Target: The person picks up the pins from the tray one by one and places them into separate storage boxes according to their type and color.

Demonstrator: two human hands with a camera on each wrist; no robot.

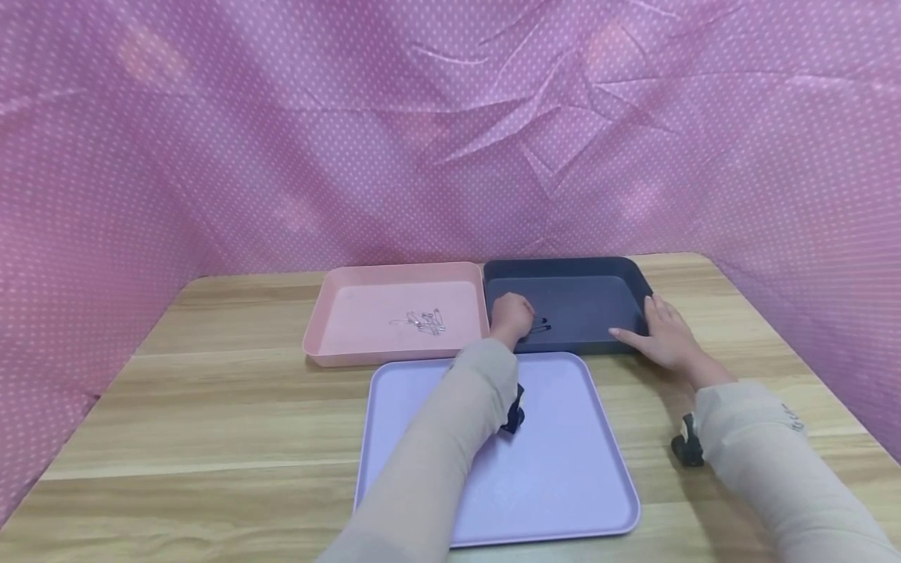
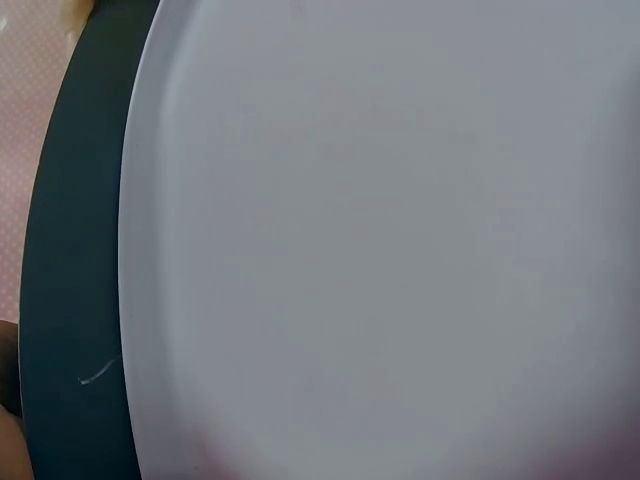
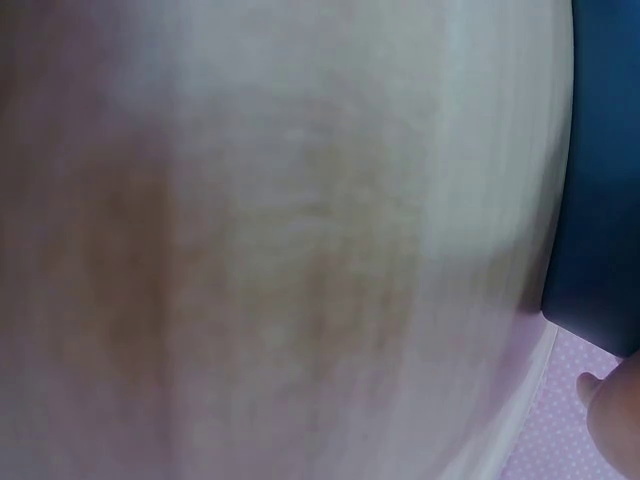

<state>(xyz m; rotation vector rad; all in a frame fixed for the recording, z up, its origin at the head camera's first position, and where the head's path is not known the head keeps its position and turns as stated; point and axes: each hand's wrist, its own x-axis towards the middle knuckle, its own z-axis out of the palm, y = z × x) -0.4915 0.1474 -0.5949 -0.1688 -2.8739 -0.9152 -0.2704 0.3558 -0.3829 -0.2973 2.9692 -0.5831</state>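
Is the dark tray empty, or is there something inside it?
Not empty: in the head view, small black pins lie in the dark tray, beside the left hand.

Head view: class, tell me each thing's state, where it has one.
Left hand: fingers curled, any grip hidden
Right hand: fingers spread, touching dark tray
Dark tray: flat, holding black pins
Black pins: lying; open or closed unclear
Silver pins: piled; open or closed unclear
Pink tray: flat, holding silver pins
Lavender tray: flat, partly hidden by left sleeve
Cloth: hanging, wrinkled
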